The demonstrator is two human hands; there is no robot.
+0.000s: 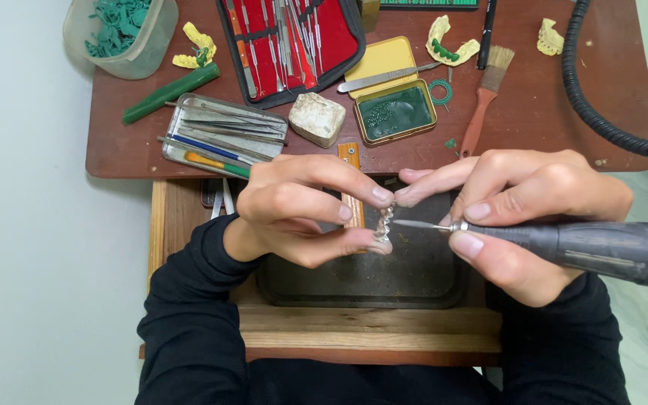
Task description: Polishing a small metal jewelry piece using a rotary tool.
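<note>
Reddish-brown bench (151, 154) spreads across the far side, strewn with a red tool case (294, 41), a tin of picks (223, 136) and a tin of green wax (395, 112); nearer sits a dark tray (369, 281). Over the tray, the left hand (301, 210) pinches a small silvery metal casting (385, 223) between thumb and fingertips. It looks light, stiff and slippery, best gripped by its ends. The right hand (519, 217) is closed around a grey rotary handpiece (601, 251), its thin bit nearly touching the casting.
</note>
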